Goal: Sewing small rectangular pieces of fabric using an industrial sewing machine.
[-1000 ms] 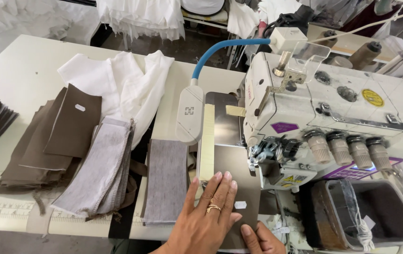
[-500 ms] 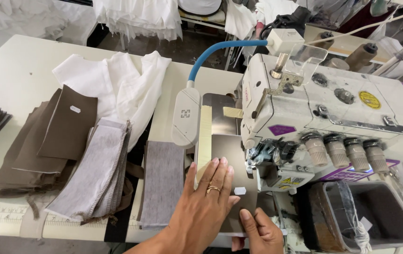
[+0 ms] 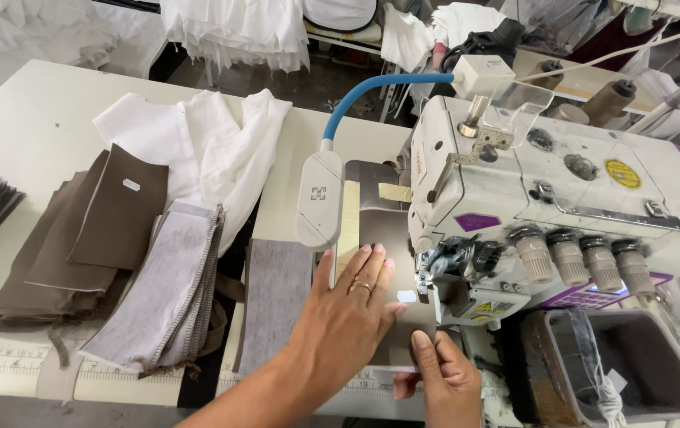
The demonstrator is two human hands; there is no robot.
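My left hand [image 3: 348,317] lies flat, fingers together, on a brown fabric piece [image 3: 386,230] that runs under the head of a white overlock sewing machine [image 3: 530,206]. A ring shows on one finger. My right hand [image 3: 443,380] rests lower, its fingers on the near edge of the same brown piece, just below the presser foot area [image 3: 451,265]. A small white label [image 3: 406,296] sits on the fabric between my hands. A grey fabric strip [image 3: 275,301] lies just left of my left hand.
A stack of grey pieces [image 3: 165,293] and piles of brown pieces [image 3: 78,238] lie at left, with white cloth [image 3: 197,150] behind. A blue-necked lamp [image 3: 320,198] stands by the machine. A dark bin [image 3: 625,364] sits at right. A measuring tape strip [image 3: 7,361] runs along the table's front edge.
Both hands have slid forward with the brown piece toward the machine's foot. The view has shifted slightly closer.
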